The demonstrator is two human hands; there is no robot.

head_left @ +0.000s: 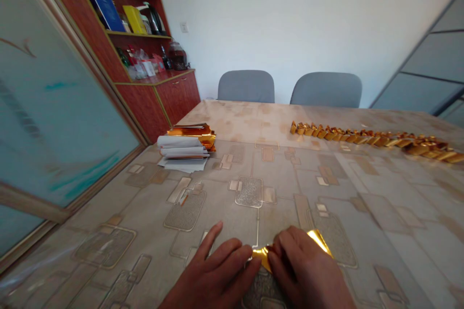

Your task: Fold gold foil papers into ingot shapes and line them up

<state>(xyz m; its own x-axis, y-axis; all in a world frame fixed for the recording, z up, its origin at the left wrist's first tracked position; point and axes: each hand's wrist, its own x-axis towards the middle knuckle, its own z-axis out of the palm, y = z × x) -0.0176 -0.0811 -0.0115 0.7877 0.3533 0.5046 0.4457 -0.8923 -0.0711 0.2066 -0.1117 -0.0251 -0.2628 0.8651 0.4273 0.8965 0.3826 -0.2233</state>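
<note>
A sheet of gold foil paper lies partly hidden between my two hands, low in the view, close over the patterned tablecloth. My left hand pinches its left end between thumb and fingers, with one finger lifted away. The fingers of my right hand are bent and closed on the middle of the paper. A bright flat corner of the same gold shows beyond my right knuckles. How the paper is folded under my fingers is hidden.
A stack of white and gold foil papers lies at the table's left. Folded gold pieces form a long row at the far right. Two grey chairs stand behind the table; a red-brown cabinet is at the left.
</note>
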